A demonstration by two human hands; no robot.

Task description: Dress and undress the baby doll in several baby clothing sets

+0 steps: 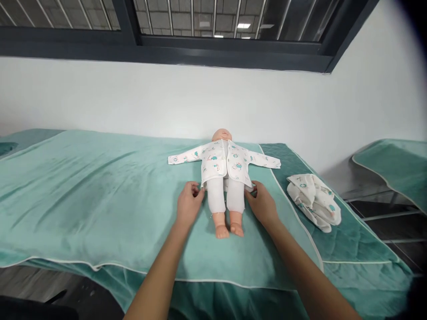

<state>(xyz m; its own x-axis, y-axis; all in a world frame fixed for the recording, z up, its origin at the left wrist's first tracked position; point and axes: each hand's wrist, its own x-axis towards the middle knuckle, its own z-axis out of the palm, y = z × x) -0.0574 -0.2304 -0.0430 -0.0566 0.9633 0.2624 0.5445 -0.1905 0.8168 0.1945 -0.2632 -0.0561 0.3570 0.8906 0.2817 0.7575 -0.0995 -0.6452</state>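
A baby doll (217, 195) lies on its back on the light green sheet (100, 200), head toward the wall and bare feet toward me. It wears a white printed baby jacket (213, 162) with the front parted down the middle and both sleeves stretched out sideways. White cloth covers its legs down to the shins. My left hand (189, 204) is closed at the jacket's lower left corner, thumb and fingers pinching the hem. On the other side, my right hand (262, 205) pinches the lower right corner of the same hem.
Right of the doll, a crumpled white printed cloth (313, 202) rests on a darker green quilted cover (353, 244). Behind the bed rises a white wall (150, 98) below a barred window with a dark frame (233, 55). Another green-covered surface (396, 164) stands at the far right.
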